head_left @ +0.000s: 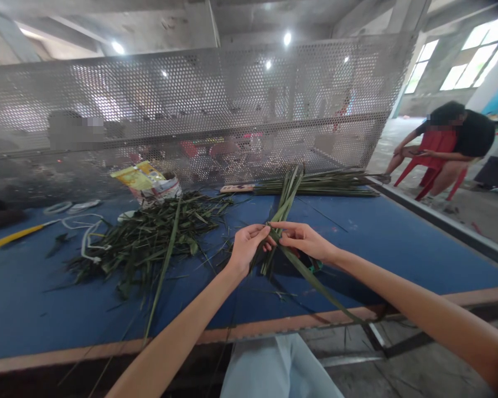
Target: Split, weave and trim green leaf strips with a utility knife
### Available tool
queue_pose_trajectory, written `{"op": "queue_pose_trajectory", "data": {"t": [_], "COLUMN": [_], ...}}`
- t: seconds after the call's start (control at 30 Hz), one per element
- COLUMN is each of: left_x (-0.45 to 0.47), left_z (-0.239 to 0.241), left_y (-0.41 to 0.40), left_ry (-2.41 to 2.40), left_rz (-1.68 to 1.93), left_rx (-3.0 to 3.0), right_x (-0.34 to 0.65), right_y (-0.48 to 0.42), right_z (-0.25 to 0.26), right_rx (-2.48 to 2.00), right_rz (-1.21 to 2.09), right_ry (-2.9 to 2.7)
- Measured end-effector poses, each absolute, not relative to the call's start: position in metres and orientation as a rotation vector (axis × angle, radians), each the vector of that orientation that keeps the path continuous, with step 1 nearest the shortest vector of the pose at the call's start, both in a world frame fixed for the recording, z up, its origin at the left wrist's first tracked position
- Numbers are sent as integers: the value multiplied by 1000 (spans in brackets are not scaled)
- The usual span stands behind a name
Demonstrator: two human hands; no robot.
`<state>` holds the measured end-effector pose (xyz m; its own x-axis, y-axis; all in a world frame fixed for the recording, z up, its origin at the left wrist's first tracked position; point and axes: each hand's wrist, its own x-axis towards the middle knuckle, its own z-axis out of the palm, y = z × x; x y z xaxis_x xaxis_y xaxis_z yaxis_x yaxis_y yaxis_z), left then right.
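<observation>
My left hand (245, 247) and my right hand (302, 240) meet above the blue table (398, 243), both pinched on a bunch of long green leaf strips (283, 207). The strips fan up and away toward the back. One long strip (315, 282) trails down past the table's front edge. The fingers of both hands are closed round the strips where they cross.
A heap of cut green leaves (149, 237) lies left of my hands. A tidy bundle of strips (323, 185) lies at the back by the perforated metal screen (191, 110). A yellow bag (147, 182), white cords (83, 226) and a yellow-handled tool (19, 235) sit at left. A person sits on a red chair (435, 160) at right.
</observation>
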<state>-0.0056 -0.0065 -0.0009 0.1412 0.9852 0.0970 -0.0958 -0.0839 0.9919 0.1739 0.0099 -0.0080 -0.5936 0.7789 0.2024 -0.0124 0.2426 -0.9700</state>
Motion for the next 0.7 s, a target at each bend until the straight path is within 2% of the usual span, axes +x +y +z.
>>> {"op": "queue_pose_trajectory", "data": {"t": [0.23,0.5,0.7], "left_x": [-8,-8,-7], "left_z": [-4,0,1], "left_y": [-4,-3,-5], "left_ry": [939,922,906], "left_rz": [1195,1181,1152], "left_rx": [1226,1177,1199], "right_x": [173,171,178], "right_y": [8,1,12], "right_z": [-7,-7,-3], "right_rx": [-693,-755,-937], "right_rz": [1387,950,1133], "right_ry": [-1877,-1956,-1708]}}
